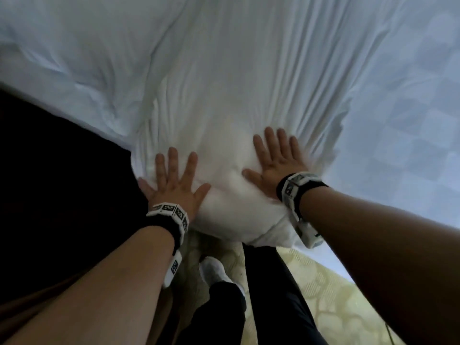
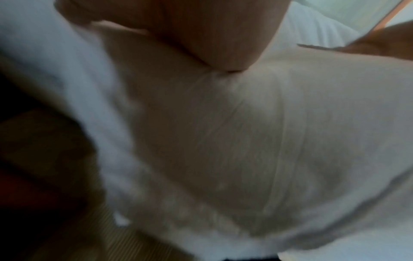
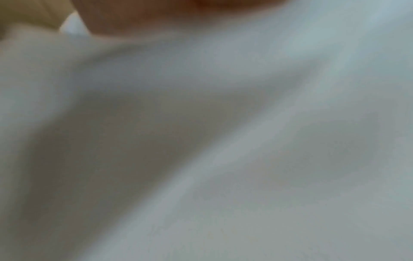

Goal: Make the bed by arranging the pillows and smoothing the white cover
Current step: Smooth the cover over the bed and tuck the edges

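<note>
Both hands (image 1: 178, 185) (image 1: 276, 159) flat, white cover (image 1: 224, 95) beneath

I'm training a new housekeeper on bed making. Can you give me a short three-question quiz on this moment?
1. True or false: the left hand pinches a fold of the wrinkled white fabric cover.
2. How do the right hand's fingers lie?
3. The dark area lies on which side of the bed corner? A) person's left B) person's right

Key: 1 false, it presses flat on the cover. 2 straight and spread, palm down. 3 A.
</note>
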Demonstrator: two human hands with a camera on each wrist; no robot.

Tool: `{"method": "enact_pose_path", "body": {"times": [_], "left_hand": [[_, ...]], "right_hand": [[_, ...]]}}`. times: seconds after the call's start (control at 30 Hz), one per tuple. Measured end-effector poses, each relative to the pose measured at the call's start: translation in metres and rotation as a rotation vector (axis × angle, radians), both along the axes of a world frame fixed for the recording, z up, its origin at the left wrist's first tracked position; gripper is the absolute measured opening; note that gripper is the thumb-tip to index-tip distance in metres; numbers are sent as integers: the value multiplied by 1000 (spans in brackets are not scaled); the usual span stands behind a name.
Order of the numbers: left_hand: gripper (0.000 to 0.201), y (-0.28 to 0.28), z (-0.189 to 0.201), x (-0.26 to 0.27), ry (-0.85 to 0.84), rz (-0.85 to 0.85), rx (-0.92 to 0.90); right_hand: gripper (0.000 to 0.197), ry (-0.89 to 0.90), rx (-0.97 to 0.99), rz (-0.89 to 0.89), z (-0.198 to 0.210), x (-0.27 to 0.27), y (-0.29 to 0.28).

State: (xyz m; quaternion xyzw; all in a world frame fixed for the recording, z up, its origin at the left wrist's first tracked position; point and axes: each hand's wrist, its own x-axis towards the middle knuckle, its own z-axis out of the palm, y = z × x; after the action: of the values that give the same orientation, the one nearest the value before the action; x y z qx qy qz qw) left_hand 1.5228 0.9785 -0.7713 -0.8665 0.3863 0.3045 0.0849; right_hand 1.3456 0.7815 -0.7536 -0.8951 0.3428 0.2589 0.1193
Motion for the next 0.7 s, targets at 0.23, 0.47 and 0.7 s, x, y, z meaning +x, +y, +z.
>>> {"method": "enact_pose_path", "body": {"times": [0.23, 0.47, 0.7], "left_hand": [[74, 86, 51, 17, 216, 132, 331], [74, -90, 100, 43, -1, 4, -204], [74, -100, 7, 41, -132, 177, -100]], "right_hand": [[60, 558, 630, 255, 14, -55, 147], [46, -316, 40, -22, 105, 14, 10], [84, -113, -36, -239, -12, -66, -18]]}}
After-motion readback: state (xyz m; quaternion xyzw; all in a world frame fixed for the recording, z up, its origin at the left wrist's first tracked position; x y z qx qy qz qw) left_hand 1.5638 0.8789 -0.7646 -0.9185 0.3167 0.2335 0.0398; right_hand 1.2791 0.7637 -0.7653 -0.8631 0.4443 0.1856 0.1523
